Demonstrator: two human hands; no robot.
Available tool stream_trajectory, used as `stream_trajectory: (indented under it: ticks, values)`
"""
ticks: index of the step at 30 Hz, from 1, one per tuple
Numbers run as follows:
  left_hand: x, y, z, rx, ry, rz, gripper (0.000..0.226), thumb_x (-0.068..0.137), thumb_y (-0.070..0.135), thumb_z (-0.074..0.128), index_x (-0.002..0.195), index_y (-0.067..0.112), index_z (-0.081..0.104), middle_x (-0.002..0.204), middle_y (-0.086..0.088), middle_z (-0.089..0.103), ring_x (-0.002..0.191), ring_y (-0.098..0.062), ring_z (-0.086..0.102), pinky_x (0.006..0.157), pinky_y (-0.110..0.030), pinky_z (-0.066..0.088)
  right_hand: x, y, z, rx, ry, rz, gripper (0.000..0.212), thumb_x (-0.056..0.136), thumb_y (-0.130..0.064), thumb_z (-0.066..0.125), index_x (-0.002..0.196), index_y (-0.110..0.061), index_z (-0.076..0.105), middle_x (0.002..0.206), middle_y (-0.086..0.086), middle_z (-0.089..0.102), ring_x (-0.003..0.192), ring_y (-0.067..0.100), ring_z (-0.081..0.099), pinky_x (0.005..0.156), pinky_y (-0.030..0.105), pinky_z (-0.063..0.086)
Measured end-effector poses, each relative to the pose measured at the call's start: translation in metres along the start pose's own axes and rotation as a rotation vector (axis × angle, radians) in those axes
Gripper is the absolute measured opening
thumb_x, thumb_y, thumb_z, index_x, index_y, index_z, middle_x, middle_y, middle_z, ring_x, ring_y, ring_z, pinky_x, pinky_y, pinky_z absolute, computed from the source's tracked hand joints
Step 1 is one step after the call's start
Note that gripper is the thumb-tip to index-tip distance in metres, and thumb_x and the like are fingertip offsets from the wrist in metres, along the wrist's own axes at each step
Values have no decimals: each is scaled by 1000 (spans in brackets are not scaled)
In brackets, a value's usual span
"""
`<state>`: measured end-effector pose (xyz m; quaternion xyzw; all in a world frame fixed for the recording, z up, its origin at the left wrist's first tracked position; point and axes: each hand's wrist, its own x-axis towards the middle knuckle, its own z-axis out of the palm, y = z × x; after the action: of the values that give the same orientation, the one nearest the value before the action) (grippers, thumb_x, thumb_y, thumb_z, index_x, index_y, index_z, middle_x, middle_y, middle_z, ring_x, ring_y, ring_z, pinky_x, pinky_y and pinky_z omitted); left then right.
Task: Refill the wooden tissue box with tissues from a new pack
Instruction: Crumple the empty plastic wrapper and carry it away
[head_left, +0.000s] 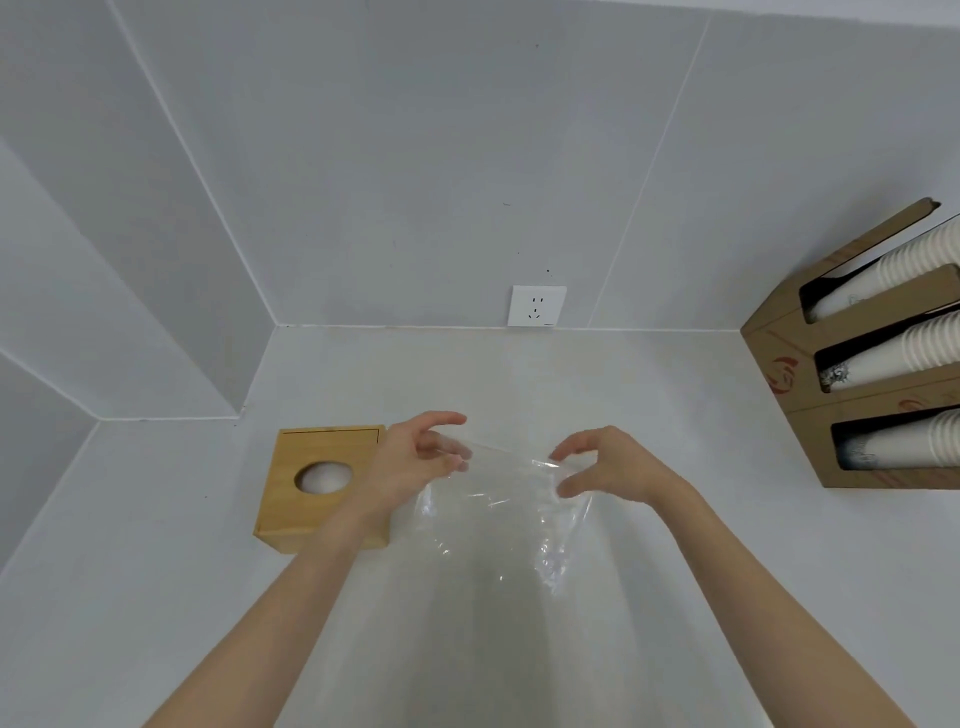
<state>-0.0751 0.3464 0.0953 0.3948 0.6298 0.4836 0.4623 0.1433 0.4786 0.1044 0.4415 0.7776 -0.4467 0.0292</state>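
The wooden tissue box (311, 499) sits on the white counter at the left, with white tissue showing in its oval top hole (323, 477). To its right I hold a clear, empty plastic wrapper (498, 519) up over the counter. My left hand (415, 462) pinches the wrapper's upper left edge and partly hides the box's right side. My right hand (602, 465) pinches its upper right edge. The wrapper hangs down, crumpled, between my hands.
A brown cardboard dispenser (779, 364) with stacks of white paper cups stands at the right on the white counter (701, 545). A white wall socket (536, 305) sits just above the counter's back edge. Grey tiled walls close the back and left.
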Motion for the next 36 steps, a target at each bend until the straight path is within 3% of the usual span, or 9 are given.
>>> stream_trajectory:
  ticks: [2,5,9,13,15,18,23,28,36]
  values:
    - [1,4,4,32,-43,11,40,77,-10,63,106,18,61,74,1,73,69,-13,71,62,-12,51,1,-12,3,-87,-30,-38,41,63,-26,80,102,-29,67,113,-7,59,108,9,51,85,23,36]
    - [2,10,9,-1,-97,25,38,76,-4,68,102,24,63,71,2,75,71,-17,71,63,-15,52,-1,-29,9,-7,-179,-88,31,70,-22,75,100,-28,69,91,-10,70,87,3,63,78,20,44]
    - [-6,12,-1,-188,85,-4,36,75,23,72,110,20,63,79,3,76,75,-7,68,75,-17,53,-10,-31,5,239,-277,-131,15,79,-9,66,92,-15,72,75,-2,76,73,13,71,65,23,56]
    - [-23,3,-8,-538,118,-263,52,81,58,44,115,21,55,71,6,75,71,-4,69,67,-22,51,-15,-24,1,591,-238,-187,15,81,-4,65,79,-18,73,76,2,76,69,17,70,60,26,56]
    - [-37,-3,0,-738,6,-371,68,79,70,31,118,18,52,84,-4,74,76,-18,71,73,-31,51,-13,-22,8,762,-228,-156,18,79,-2,64,76,-18,73,75,3,75,64,15,69,56,25,55]
    - [-61,-15,18,-843,-117,-385,98,54,80,50,123,11,52,114,-16,65,104,-34,60,97,-44,42,-9,-21,29,837,-201,-88,16,79,-3,65,83,-16,73,77,2,76,63,14,69,53,23,54]
    - [-94,-20,24,-729,-44,-292,85,42,64,79,112,21,60,107,-8,70,101,-34,63,90,-44,49,-17,-29,65,706,-109,-84,14,80,-1,66,91,-9,71,73,5,74,62,18,69,53,25,55]
    - [-124,-33,7,-487,231,-354,30,78,7,67,104,-6,58,100,-22,62,88,-30,63,84,-40,49,-30,-48,94,677,-147,-127,16,78,-2,69,87,-14,72,67,0,73,60,17,68,55,32,59]
    - [-221,-67,-69,-561,385,-333,9,77,5,68,75,12,73,71,-2,74,50,-7,58,57,-22,48,-60,-94,179,747,-340,-43,16,80,-8,67,95,-2,68,72,4,74,55,12,67,52,29,59]
